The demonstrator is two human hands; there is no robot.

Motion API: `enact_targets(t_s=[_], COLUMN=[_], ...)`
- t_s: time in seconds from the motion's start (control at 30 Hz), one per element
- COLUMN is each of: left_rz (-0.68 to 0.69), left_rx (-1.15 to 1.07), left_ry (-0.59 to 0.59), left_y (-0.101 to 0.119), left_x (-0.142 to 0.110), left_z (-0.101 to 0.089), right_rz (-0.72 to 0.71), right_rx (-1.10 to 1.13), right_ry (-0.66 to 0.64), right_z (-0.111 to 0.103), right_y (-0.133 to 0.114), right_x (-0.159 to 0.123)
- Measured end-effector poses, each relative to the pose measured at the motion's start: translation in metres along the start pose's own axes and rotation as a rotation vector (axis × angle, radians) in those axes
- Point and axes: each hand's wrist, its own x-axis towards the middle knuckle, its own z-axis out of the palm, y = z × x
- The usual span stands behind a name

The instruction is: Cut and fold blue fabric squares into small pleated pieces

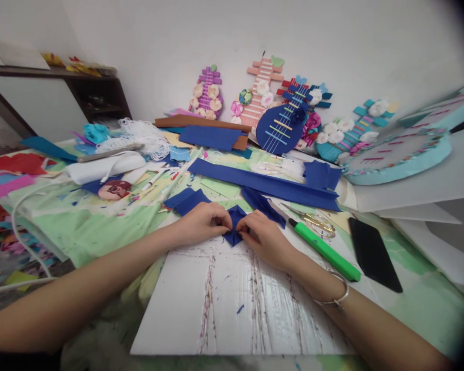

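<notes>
Between my hands is a small folded piece of dark blue crepe paper (pixel 235 214), just above the far part of a scored white board (pixel 181 304). My left hand (pixel 203 222) pinches its left edge with thumb and fingertips. From the other side, my right hand (pixel 265 237) pinches the right edge. Another blue paper piece (pixel 187 200) lies beyond my left hand, and a blue strip (pixel 261 202) lies just past my right. A green-handled knife (pixel 327 251) rests by my right forearm, with gold-handled scissors (pixel 319 222) beyond it.
A black phone (pixel 375 255) lies at the right. A long blue paper strip (pixel 263 178) crosses the table behind the hands. Decorated paper instruments, one a blue lute shape (pixel 280 129), lean on the wall. White yarn (pixel 143 139) and a white roll (pixel 106 167) sit back left. A white cable (pixel 27 242) hangs left.
</notes>
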Motion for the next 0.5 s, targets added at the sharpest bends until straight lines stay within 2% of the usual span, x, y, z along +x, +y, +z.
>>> enact_targets(t_s=[0.5], left_rz=[-0.032], left_rx=[0.026], left_ry=[-0.009], left_y=[0.0056], left_x=[0.0016], left_z=[-0.0004], right_rz=[-0.025], right_rx=[-0.043], right_ry=[-0.008], right_z=[0.0017], right_y=[0.0018], right_x=[0.0])
